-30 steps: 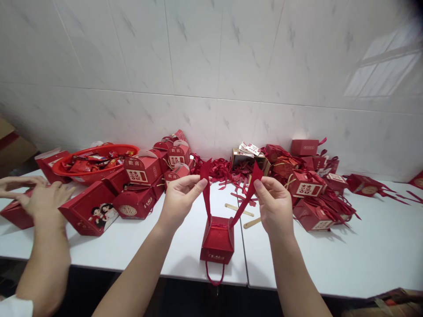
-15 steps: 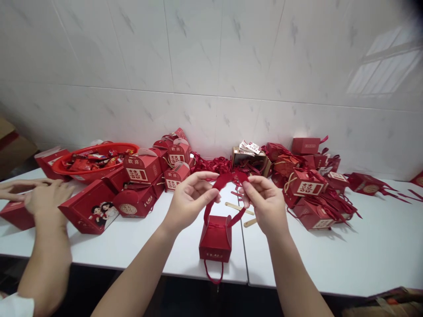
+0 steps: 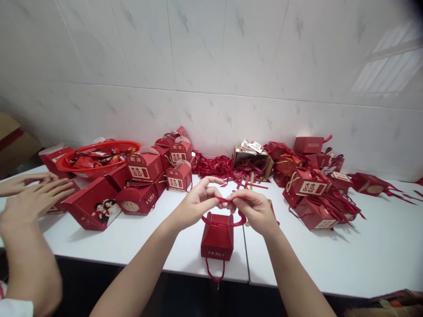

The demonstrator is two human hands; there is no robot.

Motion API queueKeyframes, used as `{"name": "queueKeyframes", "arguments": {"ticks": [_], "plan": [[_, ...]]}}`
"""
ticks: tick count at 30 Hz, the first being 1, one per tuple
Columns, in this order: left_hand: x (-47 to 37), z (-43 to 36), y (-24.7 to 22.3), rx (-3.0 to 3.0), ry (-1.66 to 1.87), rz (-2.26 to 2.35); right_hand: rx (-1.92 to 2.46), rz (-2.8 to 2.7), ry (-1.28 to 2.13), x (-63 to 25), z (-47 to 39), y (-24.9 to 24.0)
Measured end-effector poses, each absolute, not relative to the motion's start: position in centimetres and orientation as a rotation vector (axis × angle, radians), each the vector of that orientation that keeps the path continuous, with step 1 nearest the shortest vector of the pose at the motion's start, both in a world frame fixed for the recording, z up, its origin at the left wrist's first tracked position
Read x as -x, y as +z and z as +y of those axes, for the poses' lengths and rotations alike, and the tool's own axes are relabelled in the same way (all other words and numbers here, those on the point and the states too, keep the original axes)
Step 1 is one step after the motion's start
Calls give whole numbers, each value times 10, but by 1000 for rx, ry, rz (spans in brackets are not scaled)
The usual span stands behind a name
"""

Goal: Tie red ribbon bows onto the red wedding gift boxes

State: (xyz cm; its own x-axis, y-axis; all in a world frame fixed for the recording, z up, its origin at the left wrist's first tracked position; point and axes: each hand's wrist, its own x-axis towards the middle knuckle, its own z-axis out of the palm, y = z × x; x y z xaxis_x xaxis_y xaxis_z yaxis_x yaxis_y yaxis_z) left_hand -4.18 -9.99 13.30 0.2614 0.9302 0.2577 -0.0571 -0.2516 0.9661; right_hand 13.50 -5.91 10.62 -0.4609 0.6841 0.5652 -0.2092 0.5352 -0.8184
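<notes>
A small red gift box [image 3: 217, 241] stands upright near the table's front edge, with a red cord handle [image 3: 215, 278] hanging over that edge. Red ribbon [image 3: 238, 220] runs from the top of the box up to both hands. My left hand [image 3: 202, 201] pinches the ribbon between thumb and fingertips, just above the box. Close against it, my right hand [image 3: 253, 208] pinches the ribbon too, the fingertips of both nearly touching. The knot or crossing between the fingers is too small to make out.
Finished-looking red boxes [image 3: 310, 187] are piled at right. More boxes [image 3: 143, 167] stack at left beside a red basket [image 3: 99, 171] of sweets. Loose ribbons [image 3: 214, 166] and a cardboard box [image 3: 253, 160] lie at the back. A co-worker's hands [image 3: 36, 193] handle a box at far left.
My hands have come together and lowered toward the box, drawing the ribbon into a tighter shape. The co-worker's hands have shifted on their box at the left.
</notes>
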Motion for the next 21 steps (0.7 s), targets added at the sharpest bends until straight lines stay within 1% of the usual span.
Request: {"name": "queueKeyframes", "arguments": {"ticks": [3,6,11,15,18,21], "plan": [[46,-93,126,-1391,1245,850,299,-1999,783,-141,-55,104],[47,-92,124,-1356,1265,870,239,-2094,440,-142,-55,102],[44,-96,128,-1389,1289,962,294,-2119,103,-139,-56,100],[44,-98,128,-1426,1295,971,338,-2130,28,-139,-55,99],[42,-100,127,-1527,1328,1017,361,-2093,98,-140,-56,98],[41,-103,123,-1689,1509,1192,451,-1945,226,-142,-59,92]]}}
